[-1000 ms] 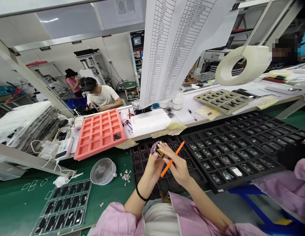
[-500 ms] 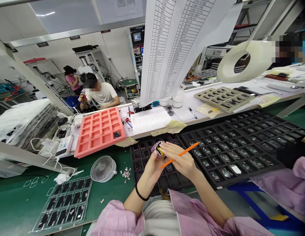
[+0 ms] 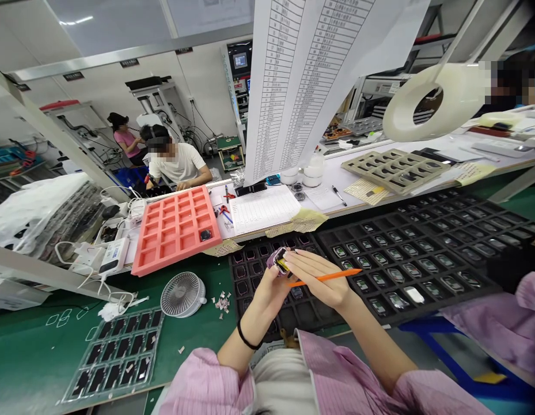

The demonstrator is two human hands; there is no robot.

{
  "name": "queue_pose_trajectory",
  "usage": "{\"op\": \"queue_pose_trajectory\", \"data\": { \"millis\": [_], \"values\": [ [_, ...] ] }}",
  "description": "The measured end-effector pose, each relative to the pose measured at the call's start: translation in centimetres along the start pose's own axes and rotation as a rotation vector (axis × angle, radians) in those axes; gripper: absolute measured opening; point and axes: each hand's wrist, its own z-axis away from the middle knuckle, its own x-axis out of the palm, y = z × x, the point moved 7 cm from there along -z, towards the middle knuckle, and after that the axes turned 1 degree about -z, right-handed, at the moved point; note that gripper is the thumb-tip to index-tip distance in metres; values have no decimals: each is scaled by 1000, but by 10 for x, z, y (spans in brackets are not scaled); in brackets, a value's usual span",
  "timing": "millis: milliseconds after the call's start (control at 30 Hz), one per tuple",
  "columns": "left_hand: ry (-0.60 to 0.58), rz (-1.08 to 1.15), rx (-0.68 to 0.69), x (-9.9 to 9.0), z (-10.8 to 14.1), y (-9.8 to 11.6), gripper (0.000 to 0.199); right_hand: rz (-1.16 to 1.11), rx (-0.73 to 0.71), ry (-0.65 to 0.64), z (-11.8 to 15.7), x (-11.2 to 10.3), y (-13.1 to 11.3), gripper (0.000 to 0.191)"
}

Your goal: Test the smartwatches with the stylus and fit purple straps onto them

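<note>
Over on the left, a small desk fan point(image 3: 183, 294) sits just below a coral foam tray point(image 3: 174, 230). The left hand point(image 3: 267, 294) has its fingers curled firmly round a small purple-cased watch-like device point(image 3: 279, 263), held above a black slotted tray point(image 3: 308, 317). The right hand point(image 3: 319, 286), fingers nearly straight, touches the device and grips an orange stylus point(image 3: 336, 277) against its palm. A slackened grip could drop the device; a swung stylus could knock units in the black tray point(image 3: 422, 245) on the right.

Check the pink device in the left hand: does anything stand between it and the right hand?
Nothing visible does. The right hand reaches the pink device, which the left hand grips; the right fingertips seem to touch it. The orange pick under the right hand points away.
</note>
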Motion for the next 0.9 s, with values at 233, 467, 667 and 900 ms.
{"op": "queue_pose_trajectory", "data": {
  "millis": [233, 467, 667, 900],
  "values": [
    [17, 16, 26, -1, -1, 2, 49, 19, -57, 9, -12, -8, -10, 43],
    [9, 108, -76, -1, -1, -10, 57, -112, 15, 48, -1, 5, 12, 45],
    [9, 110, -60, -2, 0, -9, 56, -168, 98, 94, -5, 8, 6, 47],
    [3, 111, -33, 0, 4, -8, 52, -118, 188, 93, -3, 12, -4, 50]
  ]
}}
